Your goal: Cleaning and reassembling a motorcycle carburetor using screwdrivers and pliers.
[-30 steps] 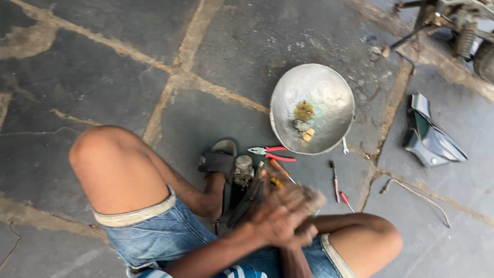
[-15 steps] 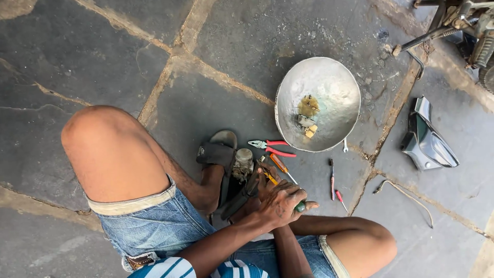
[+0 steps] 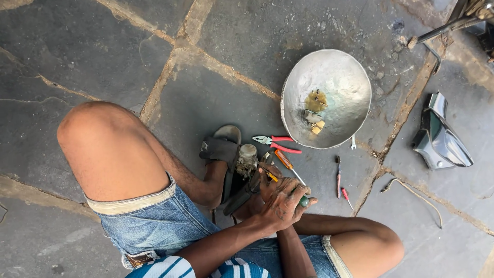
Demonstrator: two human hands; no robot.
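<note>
Both hands overlap at the frame's 6 o'clock: the left hand point(image 3: 280, 203) lies on top, closed round a green-tipped tool handle point(image 3: 304, 201); the right hand point(image 3: 257, 193) beneath is mostly hidden, so I cannot tell its grip. Just at 11 o'clock sits a small metal engine part point(image 3: 247, 158), likely heavy, rigid, greasy, best gripped by its body. Farther, red pliers point(image 3: 275, 143), then a metal bowl point(image 3: 339, 77).

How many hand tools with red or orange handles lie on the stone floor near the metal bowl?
4: red-handled pliers left of and below the metal bowl; an orange-handled screwdriver just below them; two small red-handled tools further right. The hands may hide more.
</note>
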